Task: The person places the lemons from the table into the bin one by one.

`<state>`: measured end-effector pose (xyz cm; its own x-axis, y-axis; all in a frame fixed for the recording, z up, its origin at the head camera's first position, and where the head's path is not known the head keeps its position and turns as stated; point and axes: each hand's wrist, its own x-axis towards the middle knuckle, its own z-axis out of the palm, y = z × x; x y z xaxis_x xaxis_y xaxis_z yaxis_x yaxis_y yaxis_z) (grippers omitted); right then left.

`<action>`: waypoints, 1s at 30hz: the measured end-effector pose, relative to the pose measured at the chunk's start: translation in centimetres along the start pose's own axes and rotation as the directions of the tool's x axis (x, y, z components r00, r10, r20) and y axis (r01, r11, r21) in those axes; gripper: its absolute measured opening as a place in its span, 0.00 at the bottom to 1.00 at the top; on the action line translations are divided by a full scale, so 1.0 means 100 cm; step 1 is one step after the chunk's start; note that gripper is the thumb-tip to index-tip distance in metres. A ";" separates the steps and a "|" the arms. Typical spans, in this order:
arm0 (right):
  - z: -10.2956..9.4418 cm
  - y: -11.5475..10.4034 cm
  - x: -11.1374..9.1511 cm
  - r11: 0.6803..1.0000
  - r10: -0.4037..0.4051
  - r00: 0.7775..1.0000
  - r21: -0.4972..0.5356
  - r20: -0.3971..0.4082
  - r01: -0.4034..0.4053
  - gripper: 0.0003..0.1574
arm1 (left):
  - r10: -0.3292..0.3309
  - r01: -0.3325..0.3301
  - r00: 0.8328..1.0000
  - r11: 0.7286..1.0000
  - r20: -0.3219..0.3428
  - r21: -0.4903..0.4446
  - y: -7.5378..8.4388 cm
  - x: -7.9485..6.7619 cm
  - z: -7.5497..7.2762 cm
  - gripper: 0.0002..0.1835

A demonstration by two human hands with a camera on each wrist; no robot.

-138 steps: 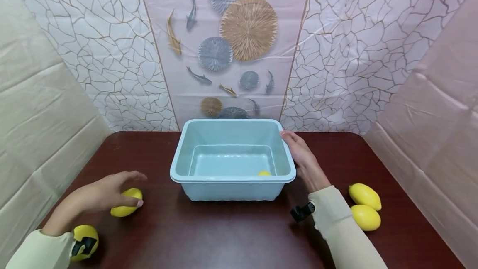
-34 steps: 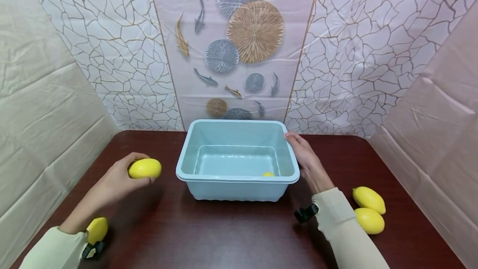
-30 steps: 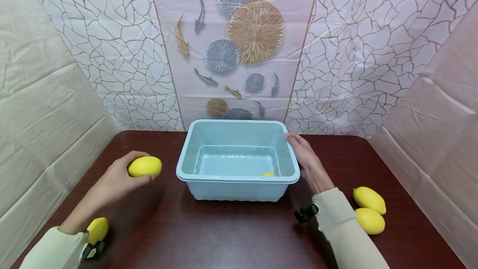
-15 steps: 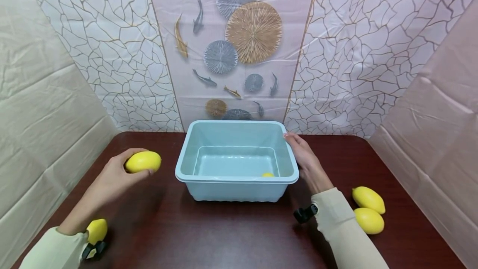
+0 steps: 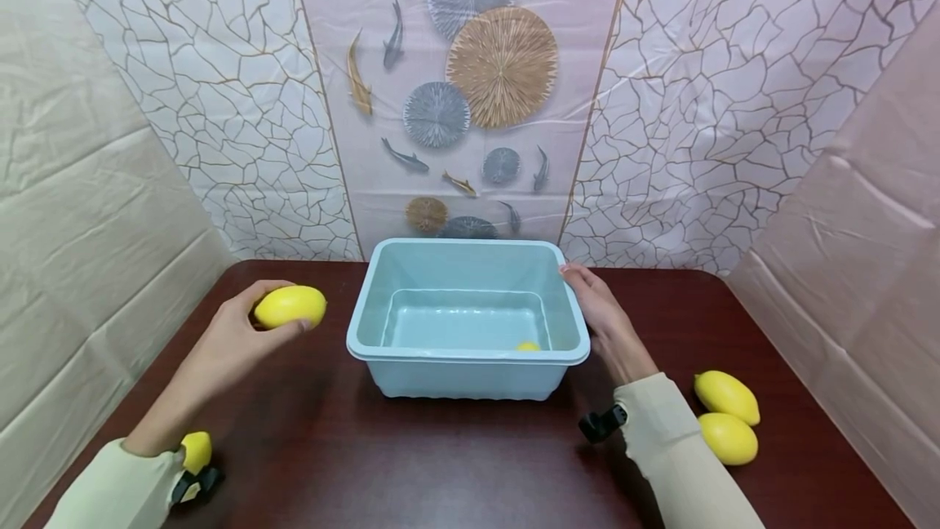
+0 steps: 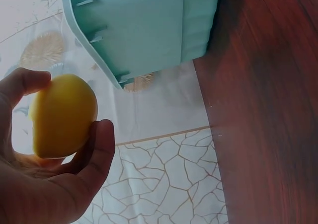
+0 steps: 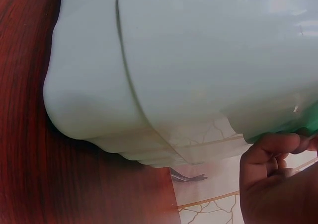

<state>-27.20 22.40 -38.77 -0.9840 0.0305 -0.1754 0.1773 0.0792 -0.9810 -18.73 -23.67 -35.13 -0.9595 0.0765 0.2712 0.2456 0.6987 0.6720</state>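
My left hand point(image 5: 238, 337) holds a yellow lemon point(image 5: 291, 306) between thumb and fingers, raised above the table to the left of a light blue plastic tub point(image 5: 467, 356). In the left wrist view the same lemon point(image 6: 65, 115) sits in the curled fingers, apart from the tub point(image 6: 144, 28). My right hand point(image 5: 600, 308) grips the tub's right rim; the right wrist view shows the fingers point(image 7: 278, 143) curled at that rim. Inside the tub, one lemon point(image 5: 527, 346) shows only its top over the front wall.
Two lemons point(image 5: 727, 398) lie touching near the right edge of the dark red-brown table point(image 5: 441, 464). Another lemon point(image 5: 196, 451) is partly hidden behind my left wrist. Patterned cloth point(image 5: 242, 88) hangs behind the table, with plain cloth walls on both sides.
My left hand has taken hold of the lemon it hovered over, lifted it off the table and moved it slightly up and right. My right hand stays on the tub's rim.
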 end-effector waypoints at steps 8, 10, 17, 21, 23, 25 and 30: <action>0.000 0.000 -0.001 1.000 -0.005 1.000 0.010 0.003 0.005 0.34 | -0.004 0.004 1.000 1.000 -0.018 -0.012 0.007 0.003 0.000 0.26; 0.000 -0.001 -0.001 1.000 -0.006 1.000 0.015 0.001 0.006 0.33 | -0.009 0.009 1.000 1.000 -0.015 -0.015 0.009 0.004 -0.001 0.26; -0.001 -0.003 -0.001 1.000 -0.011 1.000 0.017 0.007 0.010 0.33 | -0.029 0.029 1.000 0.999 -0.010 -0.040 0.016 0.007 -0.001 0.29; -0.001 -0.001 -0.001 1.000 -0.005 1.000 0.016 0.018 0.005 0.33 | -0.037 0.037 0.999 0.998 -0.002 -0.047 0.018 0.006 -0.001 0.29; -0.001 0.001 0.000 1.000 -0.002 1.000 0.013 0.016 0.002 0.32 | -0.037 0.037 0.999 0.998 0.001 -0.051 0.019 0.006 0.000 0.29; 0.000 0.001 0.000 1.000 0.001 1.000 0.015 0.013 -0.001 0.32 | -0.035 0.036 0.999 0.998 0.005 -0.056 0.019 0.006 0.001 0.29; 0.000 0.000 0.000 1.000 0.003 1.000 0.014 0.007 -0.003 0.32 | -0.030 0.031 0.999 0.997 0.011 -0.074 0.022 0.009 0.002 0.30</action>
<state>-27.23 22.42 -38.77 -0.9836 0.0237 -0.1788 0.1800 0.0648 -0.9815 -19.06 -21.89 -33.57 -0.9679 0.0638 0.2431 0.2256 0.6464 0.7289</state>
